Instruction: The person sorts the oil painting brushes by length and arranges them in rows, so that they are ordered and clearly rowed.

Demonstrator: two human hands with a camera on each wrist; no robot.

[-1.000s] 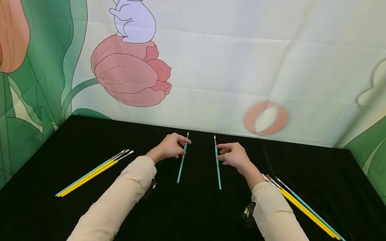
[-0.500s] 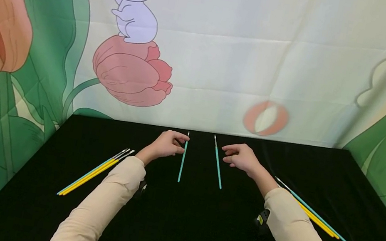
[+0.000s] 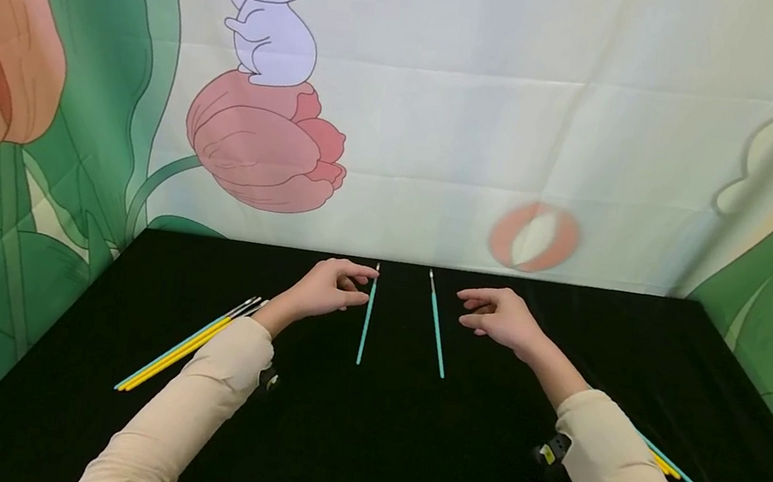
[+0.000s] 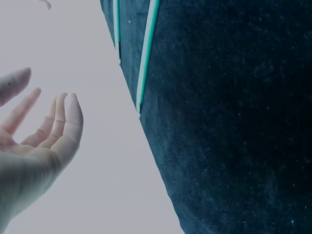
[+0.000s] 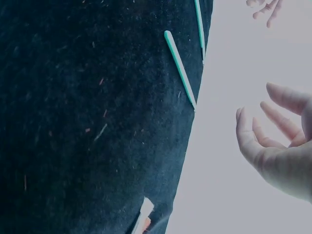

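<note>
Two turquoise paintbrushes lie apart near the middle of the black cloth, bristles toward the back. In the head view my left hand (image 3: 333, 287) is beside the left paintbrush (image 3: 366, 326), thumb and fingers parted and holding nothing. To the right of the other paintbrush (image 3: 437, 333), my right hand (image 3: 499, 318) hovers with loosely bent fingers and nothing in them. The left wrist view has my left hand (image 4: 46, 141) raised, fingers relaxed, both brushes beyond it. My right hand (image 5: 282, 141) looks equally relaxed in the right wrist view.
Yellow and turquoise paintbrushes (image 3: 183, 348) lie in a bundle at the left. Another bundle of brushes (image 3: 669, 467) at the right is partly hidden by my right sleeve. A printed curtain (image 3: 430, 155) hangs behind the black-covered table (image 3: 389, 461).
Both hands have moved outward from the two middle paintbrushes, the right one farther. Those brushes stay in place on the cloth. The right forearm now covers more of the right bundle.
</note>
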